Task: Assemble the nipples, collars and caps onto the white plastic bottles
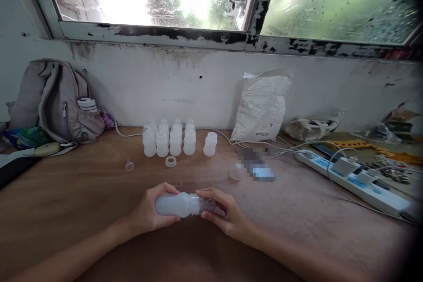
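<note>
A translucent white baby bottle (173,205) lies sideways above the table, between my two hands. My left hand (147,211) is closed around its base end. At the other end, the fingers of my right hand (226,211) grip the clear cap (208,205) over the bottle's collar. Beyond my hands, a clear nipple (130,165) and a white screw ring (171,161) rest on the table. A clear dome cap (235,172) lies to the right. One bottle without a top (210,144) stands upright beside several capped bottles (176,143).
The brown table (82,216) meets a white wall under a window. At the back left sits a grey backpack (59,101). A white plastic bag (261,105) leans on the wall. On the right lie a power strip (350,180) with cables and a cloth bag (313,128).
</note>
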The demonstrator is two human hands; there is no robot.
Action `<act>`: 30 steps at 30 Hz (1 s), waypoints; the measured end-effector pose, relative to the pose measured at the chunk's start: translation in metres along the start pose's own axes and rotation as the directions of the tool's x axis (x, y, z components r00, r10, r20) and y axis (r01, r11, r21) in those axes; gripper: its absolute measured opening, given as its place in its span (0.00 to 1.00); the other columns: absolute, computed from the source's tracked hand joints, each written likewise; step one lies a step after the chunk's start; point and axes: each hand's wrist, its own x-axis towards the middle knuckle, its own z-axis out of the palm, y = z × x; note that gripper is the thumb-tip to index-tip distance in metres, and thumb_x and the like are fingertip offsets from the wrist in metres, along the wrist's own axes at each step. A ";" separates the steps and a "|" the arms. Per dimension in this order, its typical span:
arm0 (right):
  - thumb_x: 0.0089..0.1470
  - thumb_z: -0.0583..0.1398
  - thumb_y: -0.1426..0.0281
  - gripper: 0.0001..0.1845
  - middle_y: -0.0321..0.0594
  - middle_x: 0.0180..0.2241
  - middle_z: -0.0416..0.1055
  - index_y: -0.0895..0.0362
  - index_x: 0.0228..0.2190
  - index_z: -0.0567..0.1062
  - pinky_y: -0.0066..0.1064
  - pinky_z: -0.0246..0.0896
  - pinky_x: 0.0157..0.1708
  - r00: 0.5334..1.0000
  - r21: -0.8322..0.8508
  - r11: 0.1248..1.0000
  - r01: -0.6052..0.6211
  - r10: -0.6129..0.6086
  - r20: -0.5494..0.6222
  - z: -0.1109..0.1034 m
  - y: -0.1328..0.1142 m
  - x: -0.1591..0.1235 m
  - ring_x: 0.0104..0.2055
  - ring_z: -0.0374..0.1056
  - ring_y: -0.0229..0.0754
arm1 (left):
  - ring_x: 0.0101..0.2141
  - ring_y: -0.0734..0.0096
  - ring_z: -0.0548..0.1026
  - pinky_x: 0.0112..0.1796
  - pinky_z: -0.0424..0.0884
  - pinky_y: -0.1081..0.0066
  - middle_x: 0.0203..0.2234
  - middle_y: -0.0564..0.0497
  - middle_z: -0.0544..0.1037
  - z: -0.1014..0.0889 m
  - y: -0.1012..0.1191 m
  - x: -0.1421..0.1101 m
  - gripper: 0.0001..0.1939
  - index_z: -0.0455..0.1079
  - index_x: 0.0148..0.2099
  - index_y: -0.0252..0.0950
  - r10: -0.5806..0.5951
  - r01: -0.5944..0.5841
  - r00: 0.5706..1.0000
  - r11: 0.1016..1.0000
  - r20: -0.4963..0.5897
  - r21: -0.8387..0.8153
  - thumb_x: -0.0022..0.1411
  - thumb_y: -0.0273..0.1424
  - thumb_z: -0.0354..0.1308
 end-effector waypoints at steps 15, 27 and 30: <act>0.50 0.55 0.64 0.10 0.43 0.34 0.66 0.57 0.32 0.66 0.32 0.61 0.37 0.995 0.087 0.992 -0.096 0.096 0.000 -0.016 -0.034 0.022 0.37 0.64 0.42 | 0.31 0.67 0.70 0.30 0.67 0.71 0.33 0.49 0.69 0.012 -0.005 0.007 0.21 0.61 0.40 0.37 0.202 -0.206 0.974 0.978 -0.098 -0.027 0.42 0.31 0.63; 0.51 0.45 0.49 0.28 0.35 0.18 0.65 0.57 0.39 0.68 0.20 0.42 0.07 0.670 0.269 0.614 -0.742 0.684 0.288 -0.020 -0.011 0.047 0.10 0.53 0.30 | 0.35 0.63 0.71 0.34 0.70 0.66 0.35 0.47 0.70 0.000 -0.016 0.037 0.24 0.61 0.45 0.39 0.480 -0.467 0.877 0.864 -0.030 0.191 0.44 0.29 0.62; 0.52 0.48 0.53 0.22 0.38 0.33 0.66 0.55 0.35 0.70 0.20 0.50 0.12 0.755 0.296 0.703 -0.647 0.645 0.119 -0.015 -0.012 0.038 0.19 0.58 0.30 | 0.33 0.66 0.72 0.32 0.71 0.68 0.35 0.48 0.69 0.006 -0.019 0.032 0.27 0.61 0.46 0.41 0.517 -0.501 0.852 0.851 -0.084 0.156 0.41 0.28 0.63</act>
